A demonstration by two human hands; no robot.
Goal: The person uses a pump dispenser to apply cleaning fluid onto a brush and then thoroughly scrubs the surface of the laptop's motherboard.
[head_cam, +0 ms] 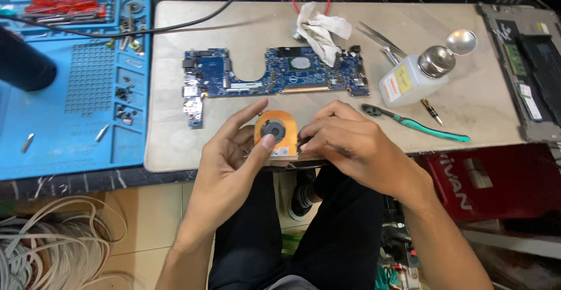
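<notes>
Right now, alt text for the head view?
Both hands, left hand and right hand, hold a small copper-coloured laptop fan at the near edge of a beige work mat. Behind it lie a blue motherboard, a crumpled cloth and a solvent dispenser bottle.

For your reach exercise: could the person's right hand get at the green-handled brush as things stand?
Probably yes: the green-handled brush lies uncovered just beside the right hand, though that hand now grips the cooling fan.
</notes>
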